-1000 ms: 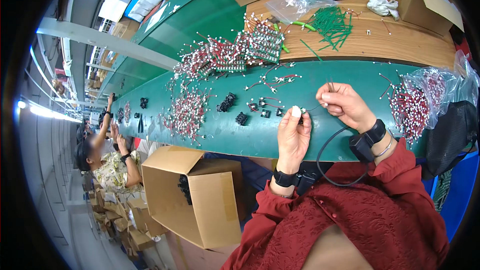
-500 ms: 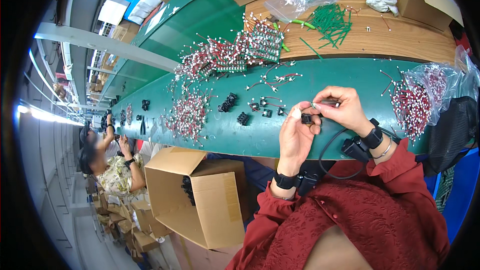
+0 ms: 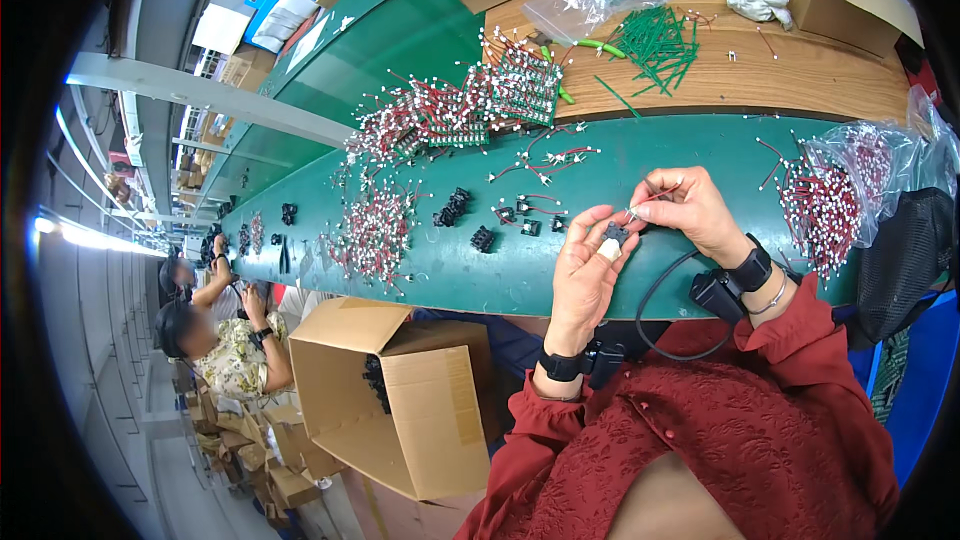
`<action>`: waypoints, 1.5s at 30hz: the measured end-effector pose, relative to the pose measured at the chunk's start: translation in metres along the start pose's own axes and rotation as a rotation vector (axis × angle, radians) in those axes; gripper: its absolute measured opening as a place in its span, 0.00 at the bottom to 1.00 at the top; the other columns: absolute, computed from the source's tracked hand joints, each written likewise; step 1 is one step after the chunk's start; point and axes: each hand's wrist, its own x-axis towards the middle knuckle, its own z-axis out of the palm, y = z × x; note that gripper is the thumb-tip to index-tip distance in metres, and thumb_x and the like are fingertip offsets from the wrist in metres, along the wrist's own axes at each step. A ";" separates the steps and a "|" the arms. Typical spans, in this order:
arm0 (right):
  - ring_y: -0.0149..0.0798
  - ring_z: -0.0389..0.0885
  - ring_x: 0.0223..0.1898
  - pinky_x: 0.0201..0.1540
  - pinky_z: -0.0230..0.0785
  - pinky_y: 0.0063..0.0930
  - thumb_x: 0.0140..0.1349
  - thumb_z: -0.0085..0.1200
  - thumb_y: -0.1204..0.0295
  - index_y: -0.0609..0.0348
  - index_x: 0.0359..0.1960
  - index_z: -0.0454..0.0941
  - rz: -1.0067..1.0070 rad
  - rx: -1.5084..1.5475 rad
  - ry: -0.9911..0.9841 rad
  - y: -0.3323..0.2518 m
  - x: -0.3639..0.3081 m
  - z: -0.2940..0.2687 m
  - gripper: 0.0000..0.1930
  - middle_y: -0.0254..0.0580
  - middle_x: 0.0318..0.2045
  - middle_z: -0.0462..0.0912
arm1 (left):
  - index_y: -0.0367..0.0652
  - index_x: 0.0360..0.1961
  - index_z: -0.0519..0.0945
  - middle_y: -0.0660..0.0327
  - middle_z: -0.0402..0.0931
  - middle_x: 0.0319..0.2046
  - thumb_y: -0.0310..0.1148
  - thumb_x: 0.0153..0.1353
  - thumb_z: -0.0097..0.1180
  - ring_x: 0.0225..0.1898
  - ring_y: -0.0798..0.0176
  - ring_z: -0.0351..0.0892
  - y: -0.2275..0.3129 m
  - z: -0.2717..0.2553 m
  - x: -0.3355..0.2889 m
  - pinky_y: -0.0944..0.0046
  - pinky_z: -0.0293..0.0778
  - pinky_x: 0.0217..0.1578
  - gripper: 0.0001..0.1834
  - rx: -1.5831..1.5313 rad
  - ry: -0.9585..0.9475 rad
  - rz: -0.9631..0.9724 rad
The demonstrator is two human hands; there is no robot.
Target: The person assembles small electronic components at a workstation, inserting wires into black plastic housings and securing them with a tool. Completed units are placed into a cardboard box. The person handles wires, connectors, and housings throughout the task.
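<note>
My left hand [image 3: 585, 280] is closed around a small black plastic housing [image 3: 617, 232], gripped by the fingertips, with something white covering the thumb tip. Just above the housing, my right hand [image 3: 692, 218] pinches a short red-wired lead [image 3: 668, 192]; its lower end meets the housing, though whether it is seated inside I cannot tell. To the left of my hands lie a few black housings with leads [image 3: 528, 210], a dark cluster of housings [image 3: 484, 239] and another cluster [image 3: 452, 207]. Loose red leads with white connectors [image 3: 546, 160] lie beyond them.
Green circuit boards with wired leads [image 3: 520, 90] are stacked on the green bench [image 3: 690, 145]. Heaps of leads lie left [image 3: 375, 235] and right [image 3: 820, 210]. Green strips [image 3: 658, 45] cover part of the wooden table. An open carton [image 3: 440, 420] stands below the bench edge; two people sit farther left.
The black housing has been turned in my left fingers, and the white-covered thumb has shifted lower. The red lead now shows above my right fingertips. A person at left has moved their hands.
</note>
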 end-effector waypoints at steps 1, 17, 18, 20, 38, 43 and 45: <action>0.26 0.80 0.30 0.35 0.72 0.18 0.56 0.58 0.78 0.66 0.33 0.79 0.019 -0.014 -0.004 0.001 -0.001 0.001 0.04 0.36 0.28 0.81 | 0.37 0.55 0.65 0.49 0.70 0.52 0.19 0.61 0.48 0.55 0.53 0.72 -0.001 -0.002 0.001 0.62 0.71 0.55 0.20 0.031 -0.007 0.004; 0.23 0.76 0.32 0.38 0.69 0.17 0.56 0.59 0.76 0.64 0.33 0.80 0.047 -0.082 -0.009 0.007 0.002 -0.001 0.05 0.33 0.29 0.81 | 0.33 0.58 0.68 0.56 0.75 0.44 0.23 0.61 0.52 0.39 0.61 0.79 -0.014 -0.022 0.009 0.71 0.77 0.35 0.22 0.093 0.029 0.049; 0.23 0.77 0.32 0.38 0.69 0.17 0.56 0.59 0.76 0.64 0.33 0.80 0.042 -0.089 -0.005 0.007 0.003 -0.002 0.05 0.33 0.29 0.81 | 0.33 0.58 0.68 0.56 0.75 0.44 0.22 0.61 0.52 0.38 0.62 0.79 -0.014 -0.021 0.009 0.71 0.77 0.35 0.23 0.102 0.034 0.045; 0.23 0.77 0.32 0.37 0.69 0.17 0.56 0.59 0.76 0.64 0.33 0.80 0.042 -0.092 0.000 0.007 0.003 -0.002 0.05 0.34 0.29 0.81 | 0.33 0.58 0.67 0.55 0.75 0.43 0.24 0.62 0.53 0.37 0.62 0.79 -0.012 -0.023 0.009 0.71 0.77 0.35 0.23 0.081 0.001 0.033; 0.24 0.74 0.29 0.31 0.65 0.16 0.52 0.62 0.79 0.64 0.33 0.81 -0.266 -0.456 -0.053 0.010 0.001 0.004 0.07 0.34 0.29 0.77 | 0.32 0.51 0.71 0.48 0.76 0.40 0.29 0.63 0.53 0.36 0.58 0.79 -0.013 -0.032 0.010 0.67 0.78 0.37 0.17 -0.138 -0.139 -0.012; 0.24 0.73 0.29 0.30 0.65 0.17 0.51 0.62 0.79 0.64 0.32 0.81 -0.321 -0.498 -0.029 0.008 0.000 0.004 0.06 0.34 0.27 0.77 | 0.32 0.51 0.71 0.50 0.76 0.40 0.29 0.61 0.55 0.37 0.59 0.79 -0.012 -0.031 0.010 0.67 0.78 0.38 0.19 -0.124 -0.106 0.005; 0.24 0.73 0.28 0.29 0.64 0.17 0.52 0.62 0.79 0.63 0.32 0.81 -0.325 -0.494 -0.008 0.008 -0.001 0.004 0.06 0.34 0.27 0.77 | 0.31 0.52 0.70 0.51 0.76 0.40 0.31 0.59 0.59 0.38 0.58 0.80 -0.012 -0.032 0.010 0.66 0.79 0.41 0.22 -0.120 -0.099 0.008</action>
